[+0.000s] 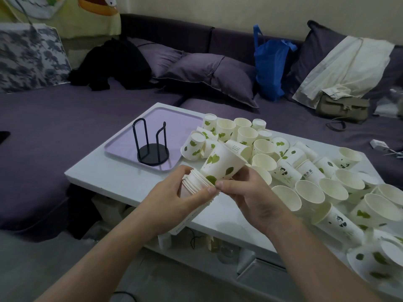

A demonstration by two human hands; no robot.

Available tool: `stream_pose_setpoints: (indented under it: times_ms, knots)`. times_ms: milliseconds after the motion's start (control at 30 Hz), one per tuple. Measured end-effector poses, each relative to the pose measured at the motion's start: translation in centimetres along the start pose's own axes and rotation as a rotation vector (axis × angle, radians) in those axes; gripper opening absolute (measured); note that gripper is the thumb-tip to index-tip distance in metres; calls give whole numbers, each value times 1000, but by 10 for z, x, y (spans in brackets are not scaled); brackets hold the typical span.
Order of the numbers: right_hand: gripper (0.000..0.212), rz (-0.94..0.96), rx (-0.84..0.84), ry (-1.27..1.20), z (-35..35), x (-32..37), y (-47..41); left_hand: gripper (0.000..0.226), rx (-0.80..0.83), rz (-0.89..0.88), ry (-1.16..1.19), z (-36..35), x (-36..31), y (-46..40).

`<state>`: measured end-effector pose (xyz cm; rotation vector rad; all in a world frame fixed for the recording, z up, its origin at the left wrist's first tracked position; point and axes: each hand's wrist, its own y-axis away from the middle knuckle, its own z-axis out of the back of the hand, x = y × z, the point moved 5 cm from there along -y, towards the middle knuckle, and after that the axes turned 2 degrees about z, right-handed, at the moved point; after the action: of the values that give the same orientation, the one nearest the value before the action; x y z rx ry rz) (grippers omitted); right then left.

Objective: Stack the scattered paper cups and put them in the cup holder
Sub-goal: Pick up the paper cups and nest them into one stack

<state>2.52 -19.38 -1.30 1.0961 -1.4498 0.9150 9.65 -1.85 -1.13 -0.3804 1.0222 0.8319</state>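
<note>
While loose cups point(309, 192) crowd right, holder point(152, 147) stands unobstructed.

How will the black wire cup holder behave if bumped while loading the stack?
The cup holder looks light: thin wire uprights on a small round base. Standing empty on the smooth purple tray, it would probably slide or tip if nudged sideways. Likely stiff, not floppy.

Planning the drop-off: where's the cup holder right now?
The black wire cup holder stands empty on the lilac tray at the table's far left, left of the loose cups.
</note>
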Motion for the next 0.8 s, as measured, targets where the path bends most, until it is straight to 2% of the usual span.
stream_pose_setpoints:
  times_ms: [100,233,400,633,700,800]
  knots:
    - [66,47,39,24,-3,7,1,78,-3,3,10,1,-1,0]
    - [49,132,-5,96,-7,17,5,81,-2,13,0,1,-1,1]
    - [51,208,-24,139,-13,14,6,91,-11,16,-7,0,-1,0]
    - [48,269,-79,250,-12,19,10,79,-17,7,14,-2,0,1]
    - [39,255,-146,261,-7,20,10,80,-12,6,9,-3,-2,2]
    - [23,211,-156,266,-3,20,10,78,-27,-9,22,-3,-5,1]
